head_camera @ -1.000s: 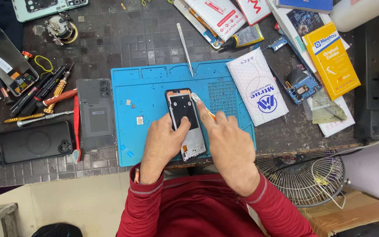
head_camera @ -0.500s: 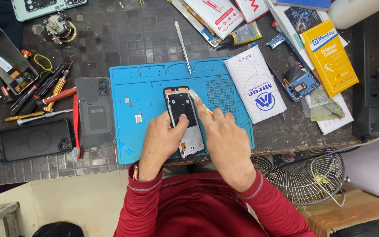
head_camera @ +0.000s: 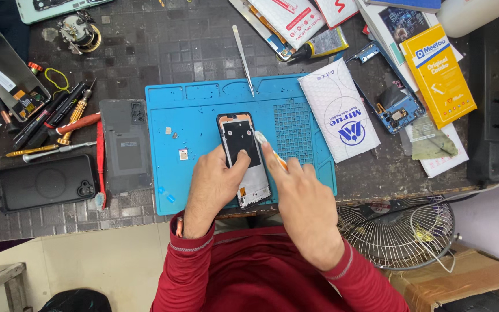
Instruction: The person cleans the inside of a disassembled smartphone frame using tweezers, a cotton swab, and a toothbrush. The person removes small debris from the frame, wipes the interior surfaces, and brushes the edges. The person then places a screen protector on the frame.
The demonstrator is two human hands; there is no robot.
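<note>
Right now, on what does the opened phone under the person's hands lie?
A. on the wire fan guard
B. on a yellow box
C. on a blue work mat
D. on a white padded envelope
C: the phone lies flat on the blue work mat, with the left hand resting on its lower part.

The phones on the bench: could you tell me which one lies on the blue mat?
The opened phone under both hands, its black inner frame showing. The dark phone and the grey back cover lie left of the mat.
</note>
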